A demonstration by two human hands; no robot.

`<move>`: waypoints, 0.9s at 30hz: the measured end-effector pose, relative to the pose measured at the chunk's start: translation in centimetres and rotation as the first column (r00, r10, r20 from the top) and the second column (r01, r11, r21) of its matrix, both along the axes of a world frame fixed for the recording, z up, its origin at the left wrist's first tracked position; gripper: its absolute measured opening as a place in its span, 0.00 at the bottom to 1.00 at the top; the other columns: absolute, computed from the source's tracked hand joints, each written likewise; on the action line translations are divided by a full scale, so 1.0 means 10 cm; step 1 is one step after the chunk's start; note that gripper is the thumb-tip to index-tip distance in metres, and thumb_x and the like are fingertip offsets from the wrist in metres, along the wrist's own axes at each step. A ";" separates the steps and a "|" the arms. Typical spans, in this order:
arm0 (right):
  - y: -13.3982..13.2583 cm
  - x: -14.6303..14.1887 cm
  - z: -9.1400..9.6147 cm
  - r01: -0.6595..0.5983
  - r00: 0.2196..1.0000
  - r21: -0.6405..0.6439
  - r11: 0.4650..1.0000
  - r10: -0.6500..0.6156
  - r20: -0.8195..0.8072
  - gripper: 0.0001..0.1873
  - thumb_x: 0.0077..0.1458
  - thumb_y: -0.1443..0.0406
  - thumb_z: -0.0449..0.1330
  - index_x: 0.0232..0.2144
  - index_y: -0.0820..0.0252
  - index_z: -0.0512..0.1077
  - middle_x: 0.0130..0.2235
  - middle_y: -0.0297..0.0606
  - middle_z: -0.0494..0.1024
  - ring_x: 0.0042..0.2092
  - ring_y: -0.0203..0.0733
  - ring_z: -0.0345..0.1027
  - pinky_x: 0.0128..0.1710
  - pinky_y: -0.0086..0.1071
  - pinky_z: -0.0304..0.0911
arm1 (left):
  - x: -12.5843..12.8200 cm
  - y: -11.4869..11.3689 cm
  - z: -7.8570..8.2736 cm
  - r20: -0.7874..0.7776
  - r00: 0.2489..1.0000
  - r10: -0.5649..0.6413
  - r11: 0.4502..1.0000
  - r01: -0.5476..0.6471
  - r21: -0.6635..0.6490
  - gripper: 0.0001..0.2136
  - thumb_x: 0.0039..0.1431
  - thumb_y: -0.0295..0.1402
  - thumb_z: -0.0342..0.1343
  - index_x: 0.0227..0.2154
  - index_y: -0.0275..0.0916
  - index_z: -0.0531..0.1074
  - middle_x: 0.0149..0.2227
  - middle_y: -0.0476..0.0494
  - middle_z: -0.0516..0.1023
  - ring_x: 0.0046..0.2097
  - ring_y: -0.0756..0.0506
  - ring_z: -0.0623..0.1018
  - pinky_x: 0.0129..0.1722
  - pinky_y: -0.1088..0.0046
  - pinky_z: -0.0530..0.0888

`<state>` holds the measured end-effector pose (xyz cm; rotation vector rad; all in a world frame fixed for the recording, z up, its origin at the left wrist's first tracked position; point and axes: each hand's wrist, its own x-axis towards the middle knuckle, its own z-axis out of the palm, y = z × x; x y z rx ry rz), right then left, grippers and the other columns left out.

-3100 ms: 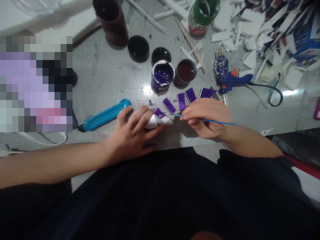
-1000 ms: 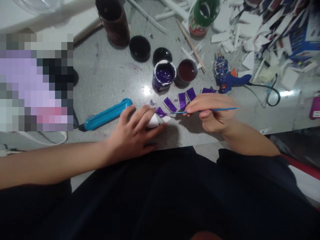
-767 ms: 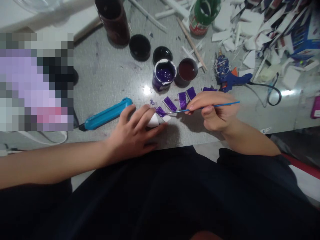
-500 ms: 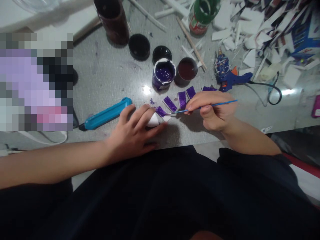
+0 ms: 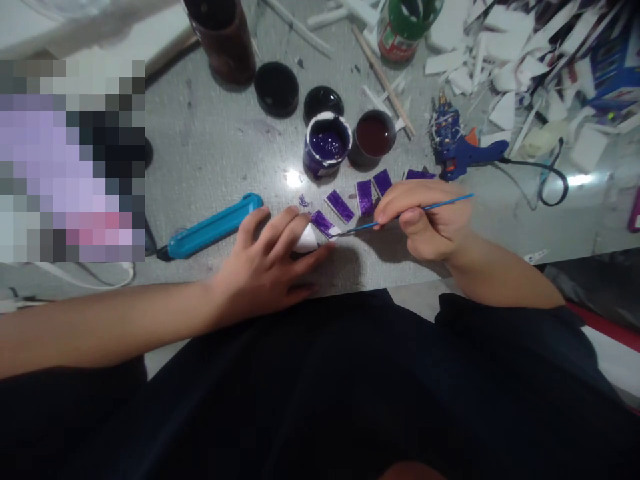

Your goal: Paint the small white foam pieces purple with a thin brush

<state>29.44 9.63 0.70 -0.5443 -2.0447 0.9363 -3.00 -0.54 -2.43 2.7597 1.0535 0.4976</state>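
Observation:
My right hand (image 5: pixel 427 220) pinches a thin blue paintbrush (image 5: pixel 440 203), its tip touching a small piece half painted purple (image 5: pixel 323 225). My left hand (image 5: pixel 267 263) lies on the grey table, fingers pressing down the white end of that piece (image 5: pixel 306 241). Beyond it, several purple-painted rectangles (image 5: pixel 363 197) lie in a fan. An open pot of purple paint (image 5: pixel 327 144) stands behind them, beside a pot of dark red-brown liquid (image 5: pixel 373 137).
A turquoise tool (image 5: pixel 213 225) lies left of my left hand. A blue glue gun (image 5: pixel 457 148) with a black cord sits at right. Two black lids (image 5: pixel 277 89), a dark jar (image 5: pixel 223 37), a green can (image 5: pixel 406 27) and white scraps (image 5: pixel 505 60) crowd the back. The table edge (image 5: pixel 370 287) runs by my lap.
The brush handle has swung upward in my right hand and the tip has stayed working on the half-painted piece. My left hand has kept still.

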 end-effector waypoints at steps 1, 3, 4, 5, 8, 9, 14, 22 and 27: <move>0.00 0.00 -0.01 0.003 1.000 -0.007 1.000 -0.003 -0.023 0.18 0.85 0.56 0.60 0.43 0.56 0.84 0.34 0.34 0.86 0.34 0.36 0.83 0.34 0.28 0.75 | 0.00 0.00 0.00 -0.003 1.000 0.000 1.000 0.000 0.016 0.41 0.74 0.54 0.70 0.83 0.52 0.65 0.78 0.27 0.73 0.78 0.23 0.74 0.77 0.31 0.71; 0.00 0.00 -0.02 0.010 1.000 -0.033 0.999 -0.011 -0.027 0.17 0.84 0.55 0.61 0.45 0.55 0.86 0.35 0.35 0.88 0.35 0.37 0.83 0.35 0.29 0.77 | 0.00 0.00 0.00 -0.010 1.000 0.000 1.000 0.000 0.026 0.40 0.74 0.54 0.69 0.83 0.52 0.65 0.78 0.27 0.73 0.78 0.23 0.75 0.76 0.31 0.71; 0.00 0.00 -0.02 0.013 1.000 -0.042 0.999 -0.014 -0.009 0.17 0.84 0.55 0.61 0.46 0.55 0.86 0.37 0.36 0.89 0.35 0.37 0.84 0.36 0.30 0.78 | 0.00 0.00 -0.01 -0.009 1.000 0.001 1.000 0.000 0.021 0.40 0.74 0.54 0.69 0.83 0.52 0.65 0.78 0.27 0.73 0.78 0.23 0.75 0.76 0.31 0.71; 0.00 0.01 -0.03 0.012 1.000 -0.038 0.999 -0.012 0.007 0.17 0.84 0.55 0.61 0.46 0.54 0.86 0.37 0.36 0.89 0.35 0.37 0.84 0.36 0.31 0.78 | 0.00 0.00 -0.01 -0.005 1.000 0.001 1.000 -0.001 0.012 0.41 0.74 0.53 0.70 0.83 0.52 0.65 0.78 0.27 0.73 0.78 0.22 0.75 0.77 0.31 0.70; 0.00 0.01 -0.03 0.012 1.000 -0.001 1.000 -0.012 0.016 0.18 0.84 0.55 0.60 0.43 0.54 0.86 0.34 0.34 0.87 0.34 0.36 0.83 0.35 0.30 0.78 | 0.01 -0.01 -0.01 0.010 1.000 0.005 1.000 -0.005 -0.004 0.41 0.73 0.53 0.71 0.83 0.53 0.66 0.78 0.28 0.74 0.78 0.22 0.74 0.77 0.31 0.69; 0.00 0.01 -0.04 0.023 1.000 0.007 1.000 -0.023 0.002 0.19 0.84 0.54 0.60 0.42 0.53 0.86 0.33 0.33 0.86 0.33 0.36 0.82 0.34 0.30 0.77 | 0.01 -0.01 0.00 0.008 1.000 0.007 1.000 -0.007 -0.006 0.41 0.73 0.53 0.71 0.83 0.53 0.66 0.78 0.28 0.74 0.78 0.22 0.74 0.77 0.31 0.69; 0.00 0.00 -0.03 0.042 0.999 0.019 0.999 -0.042 0.000 0.18 0.84 0.55 0.61 0.43 0.54 0.86 0.34 0.33 0.87 0.33 0.36 0.83 0.35 0.30 0.78 | 0.00 0.00 0.01 -0.016 1.000 -0.001 1.000 0.001 -0.006 0.41 0.73 0.55 0.70 0.83 0.53 0.65 0.78 0.27 0.73 0.78 0.22 0.74 0.77 0.31 0.70; 0.02 -0.01 -0.04 0.036 0.998 0.002 0.999 -0.035 -0.059 0.18 0.84 0.56 0.61 0.43 0.55 0.86 0.33 0.34 0.86 0.34 0.36 0.84 0.34 0.30 0.77 | 0.01 0.00 0.00 0.025 1.000 -0.001 1.000 0.001 -0.030 0.42 0.73 0.52 0.71 0.83 0.52 0.65 0.79 0.28 0.72 0.78 0.21 0.73 0.78 0.30 0.68; 0.02 -0.02 -0.07 0.065 0.995 0.021 0.998 -0.063 -0.072 0.14 0.83 0.59 0.62 0.48 0.55 0.87 0.37 0.35 0.89 0.33 0.36 0.83 0.33 0.30 0.78 | 0.00 0.00 0.01 -0.015 1.000 0.004 0.999 -0.005 -0.041 0.43 0.71 0.52 0.73 0.84 0.54 0.65 0.79 0.29 0.72 0.78 0.21 0.73 0.77 0.29 0.68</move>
